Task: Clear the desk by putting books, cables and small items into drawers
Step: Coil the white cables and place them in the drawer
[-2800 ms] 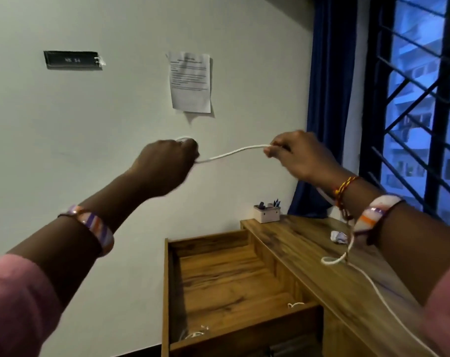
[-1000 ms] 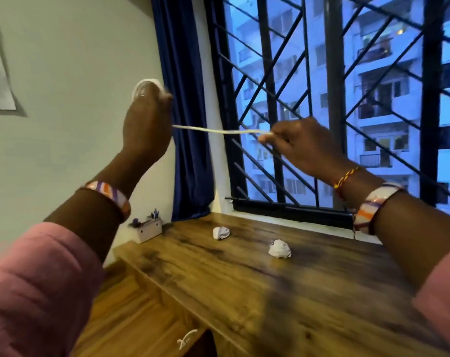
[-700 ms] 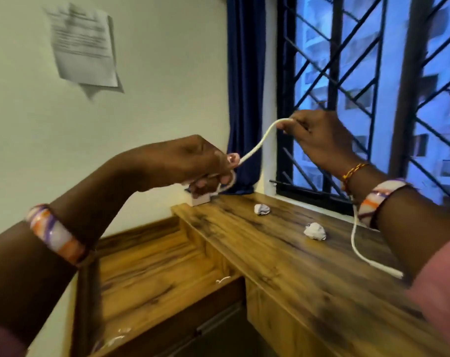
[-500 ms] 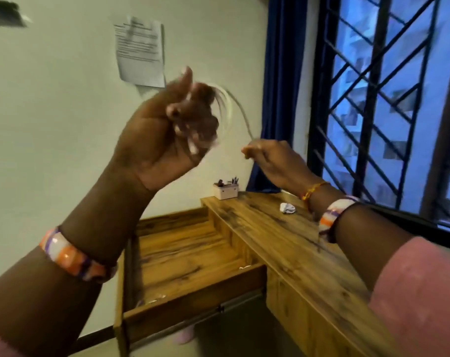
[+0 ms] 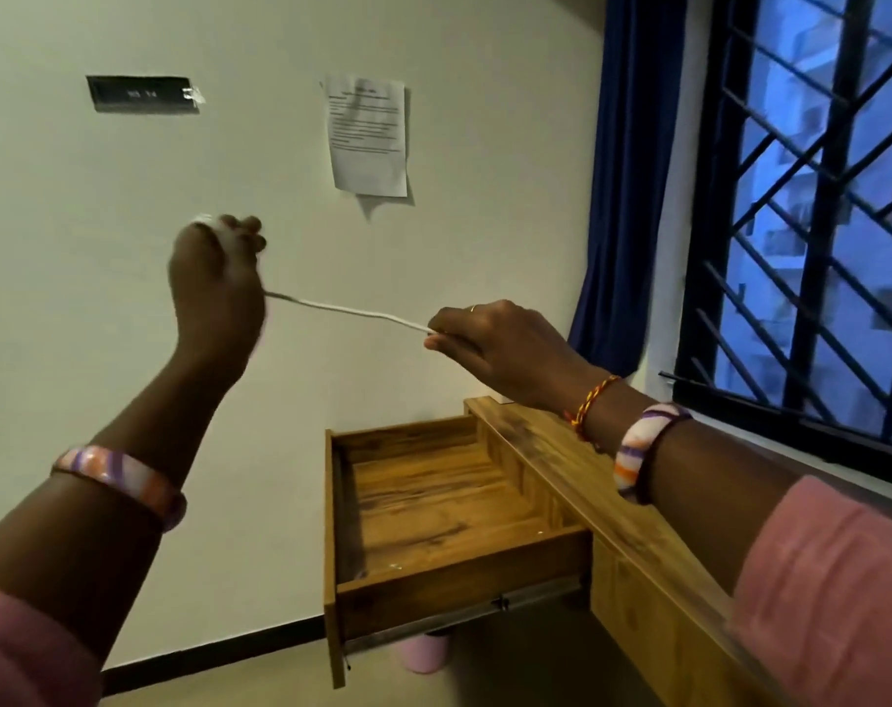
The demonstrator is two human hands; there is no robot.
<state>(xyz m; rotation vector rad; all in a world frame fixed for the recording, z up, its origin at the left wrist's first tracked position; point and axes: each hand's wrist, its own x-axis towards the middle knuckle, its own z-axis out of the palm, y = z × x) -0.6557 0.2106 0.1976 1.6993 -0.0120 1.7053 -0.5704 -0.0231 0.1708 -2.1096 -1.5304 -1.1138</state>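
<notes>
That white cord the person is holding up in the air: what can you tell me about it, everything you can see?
The white cable is thin, round and flexible, and looks plastic-coated. A short run of it is stretched almost taut in mid-air before the wall, sloping slightly down to the right. The left hand grips one side, with a pale blurred bundle, probably wound cable, at its fingertips. The right hand pinches the other side. No plug or free end shows. It hangs above the open wooden drawer, touching nothing but the hands.

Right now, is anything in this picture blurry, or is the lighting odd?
Head view: the left hand is motion-smeared, and so is the white cable near it; the right hand is sharper. The window glows blue, the paper notice casts a soft shadow, and the wide lens tilts the wall.
</notes>
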